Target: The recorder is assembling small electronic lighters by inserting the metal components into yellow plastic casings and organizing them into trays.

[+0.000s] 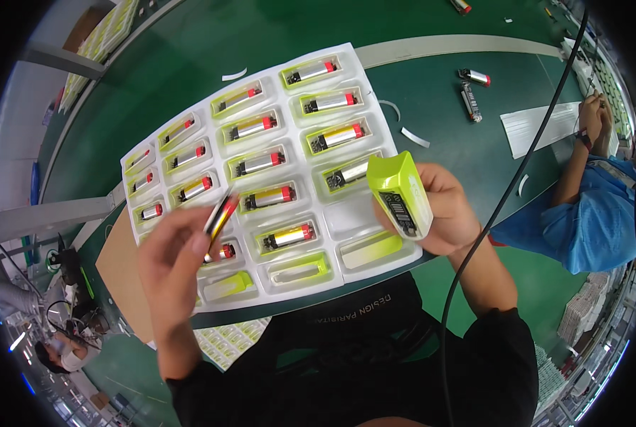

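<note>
A white moulded tray lies tilted before me on the green table. Many of its pockets hold lime-green shells with a silver, red-ended battery cell inside, such as this cell. Over the tray's near left part, my left hand pinches a slim silver, yellow and red piece; it resembles one of the cells, but blur hides its exact kind. My right hand is closed around a lime-green and white plastic housing, raised above the tray's right edge. A dark part shows in the housing's opening.
Two loose cells and a white sheet lie to the right. Paper strips are scattered about. A black cable hangs across the right side. At far right a person in blue works; a brown board sits at left.
</note>
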A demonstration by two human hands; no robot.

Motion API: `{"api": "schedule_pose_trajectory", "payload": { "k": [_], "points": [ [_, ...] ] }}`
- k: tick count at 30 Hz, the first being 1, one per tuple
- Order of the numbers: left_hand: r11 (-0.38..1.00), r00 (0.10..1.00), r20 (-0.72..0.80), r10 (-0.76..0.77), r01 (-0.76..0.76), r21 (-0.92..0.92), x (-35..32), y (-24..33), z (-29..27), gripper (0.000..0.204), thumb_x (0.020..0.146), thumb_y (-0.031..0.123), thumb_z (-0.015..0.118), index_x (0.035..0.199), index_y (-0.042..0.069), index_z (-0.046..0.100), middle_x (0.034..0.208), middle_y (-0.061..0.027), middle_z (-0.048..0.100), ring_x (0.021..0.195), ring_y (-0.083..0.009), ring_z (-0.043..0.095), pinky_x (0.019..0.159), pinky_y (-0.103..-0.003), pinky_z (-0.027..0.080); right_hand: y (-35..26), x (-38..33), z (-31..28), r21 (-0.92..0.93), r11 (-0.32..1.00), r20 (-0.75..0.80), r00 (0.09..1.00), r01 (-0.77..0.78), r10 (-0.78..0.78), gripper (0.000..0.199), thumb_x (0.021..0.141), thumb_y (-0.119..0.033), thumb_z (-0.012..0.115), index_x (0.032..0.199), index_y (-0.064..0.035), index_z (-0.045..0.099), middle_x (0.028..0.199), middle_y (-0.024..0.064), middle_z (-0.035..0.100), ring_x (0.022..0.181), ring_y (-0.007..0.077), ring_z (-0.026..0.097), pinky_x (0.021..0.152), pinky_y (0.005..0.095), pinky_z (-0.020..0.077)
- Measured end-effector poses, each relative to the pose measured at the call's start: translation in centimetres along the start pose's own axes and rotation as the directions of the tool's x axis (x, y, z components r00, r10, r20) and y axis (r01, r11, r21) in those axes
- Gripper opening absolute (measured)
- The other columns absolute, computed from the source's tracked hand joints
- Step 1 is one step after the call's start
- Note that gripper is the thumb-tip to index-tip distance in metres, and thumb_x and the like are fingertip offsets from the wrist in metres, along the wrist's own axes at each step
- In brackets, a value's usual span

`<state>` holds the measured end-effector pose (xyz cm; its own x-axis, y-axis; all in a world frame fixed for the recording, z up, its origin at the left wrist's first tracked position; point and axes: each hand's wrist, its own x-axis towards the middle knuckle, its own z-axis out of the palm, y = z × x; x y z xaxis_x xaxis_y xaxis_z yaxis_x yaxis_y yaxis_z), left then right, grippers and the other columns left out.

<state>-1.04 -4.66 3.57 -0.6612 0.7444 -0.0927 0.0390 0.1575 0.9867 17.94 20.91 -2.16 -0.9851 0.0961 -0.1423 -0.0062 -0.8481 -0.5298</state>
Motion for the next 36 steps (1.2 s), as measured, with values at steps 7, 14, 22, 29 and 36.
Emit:
{"api": "schedule_pose_trajectory", "payload": {
  "k": [7, 14, 22, 29, 36],
  "points": [
    [0.898, 0.953, -0.304, -0.015, -0.121, -0.423, -5.9, -4.1, 1.0, 0.045, 0.09, 0.016, 0.061, 0.126, -0.008, 0.049, 0.104, -0.0168, 0.064, 0.076, -0.0182, 0.06, 0.059, -0.028, 0.05, 1.1, 0.7, 1.9, -0.057, 0.997, -0.079, 0.996, -0.046, 0.041, 0.016, 0.086, -0.012, 0.059, 0.092, 0.0028, 0.061, 0.071, 0.0121, 0.057, 0.058, 0.0186, 0.05, 0.053, 0.0305, 0.0345],
    [0.892, 0.927, -0.375, -0.016, -0.157, -0.425, -5.5, -4.7, 3.5, 0.048, 0.09, 0.016, 0.062, 0.129, -0.007, 0.047, 0.097, -0.0146, 0.064, 0.073, -0.0168, 0.06, 0.057, -0.027, 0.048, 1.5, -0.3, 1.9, 0.146, 0.988, -0.123, 0.991, -0.043, 0.061, 0.028, 0.094, -0.007, 0.05, 0.118, 0.0075, 0.054, 0.093, 0.0148, 0.061, 0.078, 0.0194, 0.059, 0.066, 0.028, 0.048],
    [0.893, 0.937, -0.348, 0.024, -0.176, -0.413, -6.0, -4.9, 3.4, 0.043, 0.09, 0.017, 0.062, 0.124, -0.007, 0.049, 0.096, -0.0165, 0.064, 0.072, -0.0167, 0.059, 0.055, -0.028, 0.048, 1.4, -1.4, 4.0, 0.044, 0.998, -0.387, 0.921, -0.038, 0.052, 0.02, 0.098, -0.01, 0.051, 0.111, 0.004, 0.055, 0.094, 0.0106, 0.061, 0.081, 0.0167, 0.061, 0.071, 0.0302, 0.0529],
    [0.943, 0.902, -0.425, 0.083, -0.209, -0.26, -6.5, -5.3, 2.8, 0.041, 0.088, 0.005, 0.064, 0.124, -0.008, 0.051, 0.097, -0.0161, 0.065, 0.075, -0.0158, 0.06, 0.062, -0.026, 0.05, -1.5, -0.5, 0.8, -0.779, -0.588, 0.386, 0.905, 0.217, -0.177, 0.015, 0.075, -0.002, 0.062, 0.09, -0.0044, 0.062, 0.086, 0.0071, 0.059, 0.075, 0.0251, 0.058, 0.066, 0.0335, 0.0483],
    [0.978, 0.855, -0.479, 0.201, -0.2, 0.053, -7.3, -5.7, 4.4, 0.048, 0.07, -0.006, 0.081, 0.113, -0.005, 0.061, 0.098, -0.0114, 0.067, 0.085, -0.015, 0.064, 0.077, -0.026, 0.051, 0.5, 0.2, 0.5, -0.725, -0.653, 0.404, 0.903, 0.218, -0.148, 0.03, 0.07, -0.008, 0.072, 0.099, -0.0045, 0.066, 0.093, 0.0092, 0.06, 0.081, 0.0241, 0.057, 0.07, 0.0326, 0.0479]
  ]
}}
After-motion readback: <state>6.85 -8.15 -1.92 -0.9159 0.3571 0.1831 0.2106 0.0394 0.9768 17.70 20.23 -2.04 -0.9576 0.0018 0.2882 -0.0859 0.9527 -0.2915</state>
